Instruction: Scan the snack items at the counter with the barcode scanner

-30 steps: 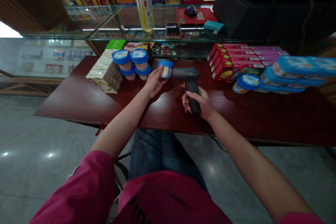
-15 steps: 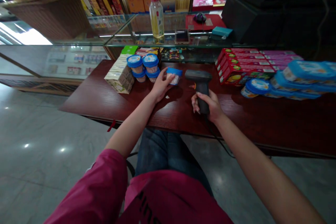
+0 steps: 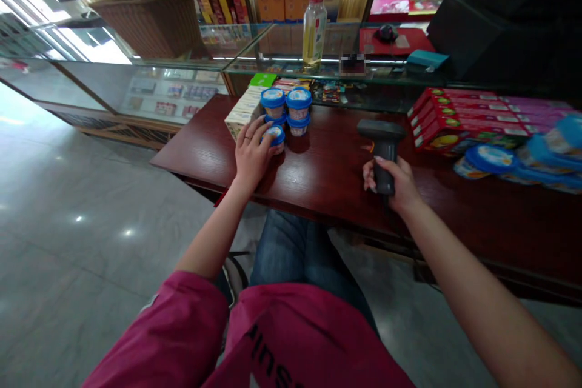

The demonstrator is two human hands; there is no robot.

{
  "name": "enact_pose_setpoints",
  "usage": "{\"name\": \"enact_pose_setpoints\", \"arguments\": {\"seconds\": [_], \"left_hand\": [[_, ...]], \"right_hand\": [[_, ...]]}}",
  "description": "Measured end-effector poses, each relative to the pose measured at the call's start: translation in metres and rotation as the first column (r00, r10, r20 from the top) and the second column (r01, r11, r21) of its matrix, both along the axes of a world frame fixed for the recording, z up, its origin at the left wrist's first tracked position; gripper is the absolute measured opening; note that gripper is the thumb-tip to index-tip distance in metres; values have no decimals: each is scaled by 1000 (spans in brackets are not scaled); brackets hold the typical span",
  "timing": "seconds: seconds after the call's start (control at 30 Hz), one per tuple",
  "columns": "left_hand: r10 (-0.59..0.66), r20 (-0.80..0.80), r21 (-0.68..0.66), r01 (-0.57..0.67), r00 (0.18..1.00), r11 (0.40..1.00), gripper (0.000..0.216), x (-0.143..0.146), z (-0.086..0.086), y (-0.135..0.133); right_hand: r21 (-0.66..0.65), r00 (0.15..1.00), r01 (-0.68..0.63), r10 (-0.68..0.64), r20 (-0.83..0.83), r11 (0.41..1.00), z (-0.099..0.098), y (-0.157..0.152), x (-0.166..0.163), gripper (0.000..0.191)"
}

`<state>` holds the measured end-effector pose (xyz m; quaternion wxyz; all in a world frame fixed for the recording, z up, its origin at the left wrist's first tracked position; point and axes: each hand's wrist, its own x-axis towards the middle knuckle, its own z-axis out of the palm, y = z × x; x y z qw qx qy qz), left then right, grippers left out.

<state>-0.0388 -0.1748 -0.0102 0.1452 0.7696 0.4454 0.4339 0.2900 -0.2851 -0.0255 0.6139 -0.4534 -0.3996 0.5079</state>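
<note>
My left hand curls over a small blue-lidded cup standing on the dark red wooden table, just in front of two short stacks of the same blue-lidded cups. Over to the right, my right hand is wrapped round the handle of a black barcode scanner, held upright above the table with its head pointing left.
Cream cartons lie left of the cup stacks. Red and pink boxes and more blue-lidded tubs sit at the right. Behind runs a glass counter with a bottle and a black register.
My left hand carried the cup from beside the scanner leftward and set it down in front of the cup stacks. The view has swung left; the scanner hand barely moved.
</note>
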Motion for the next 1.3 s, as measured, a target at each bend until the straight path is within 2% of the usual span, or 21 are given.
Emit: {"name": "enact_pose_setpoints", "arguments": {"seconds": [0.07, 0.27, 0.53, 0.63, 0.73, 0.83, 0.9, 1.0, 1.1, 1.17, 1.23, 1.3], "left_hand": [[-3, 0, 22, 3, 1000, 1000, 7, -3, 1, 0], [80, 53, 7, -80, 995, 997, 13, -5, -3, 6], [177, -134, 44, -172, 975, 984, 33, -3, -3, 0], [108, -189, 57, -99, 976, 993, 46, 20, 0, -7], [-114, -282, 62, 136, 953, 989, 50, 72, 0, -16], [-379, -334, 22, 409, 863, 912, 57, 151, -1, -27], [-527, -292, -29, 544, 798, 839, 66, 211, -6, -34], [-686, -78, -118, 676, 724, 727, 87, 299, -20, -42], [-727, 224, -167, 761, 649, 627, 93, 370, -37, -48], [-703, 382, -188, 795, 600, 577, 91, 401, -44, -50], [-657, 473, -221, 801, 587, 557, 85, 419, -48, -53], [-614, 506, -265, 786, 606, 558, 78, 424, -48, -54]], "right_hand": [[-5, 1000, 7, -7, 4, 1000, 0, 0, 1, 36], [-6, 1000, 12, -12, 15, 1000, -3, 0, 3, 36], [26, 997, 67, -66, -35, 997, 0, -10, 7, 35], [41, 991, 132, -130, -44, 990, 3, -26, 17, 37], [73, 970, 243, -240, -48, 967, 3, -47, 35, 39], [120, 932, 361, -356, -60, 925, 1, -69, 59, 43], [135, 901, 433, -427, -73, 891, -2, -83, 74, 42], [135, 843, 538, -528, -104, 832, -7, -99, 90, 42], [126, 790, 611, -592, -160, 781, -10, -105, 95, 42], [128, 771, 633, -607, -192, 763, -10, -104, 95, 42], [133, 766, 638, -609, -207, 758, -9, -103, 93, 41], [126, 766, 638, -609, -207, 760, -8, -103, 91, 40]]}}
